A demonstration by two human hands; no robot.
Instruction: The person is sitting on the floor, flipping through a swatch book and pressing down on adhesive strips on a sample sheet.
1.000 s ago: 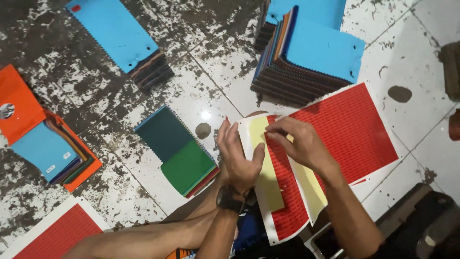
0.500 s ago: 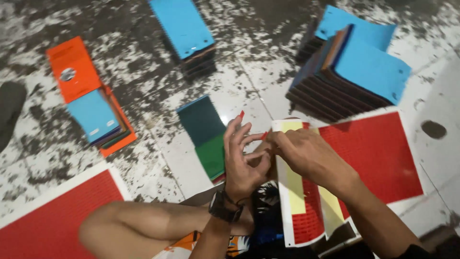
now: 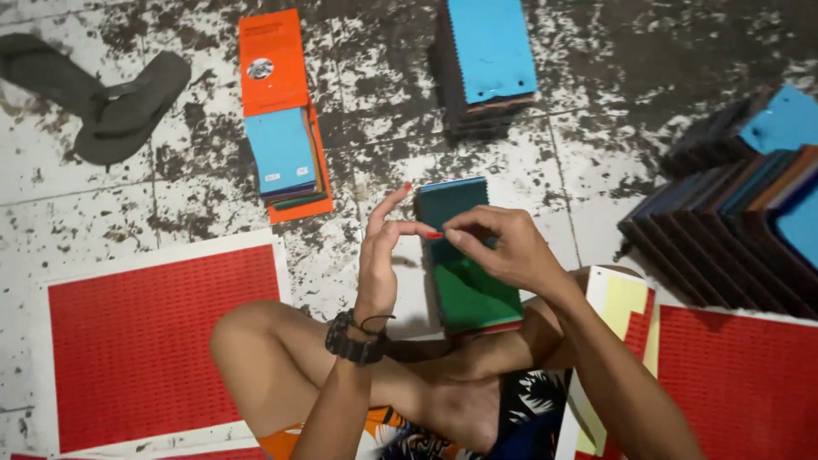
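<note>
Centrally, left hand and right hand pinch a small red sticker over the teal-and-green swatch stack; the sticker may curl onto fingertips and stick.

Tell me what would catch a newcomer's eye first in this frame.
The two hands meeting at the centre: the left hand and right hand pinch a tiny red sticker between them, above a green and teal swatch stack. Big red sticker sheets lie on the stained tiled floor at either side, and a dark sandal lies at top left.
</note>
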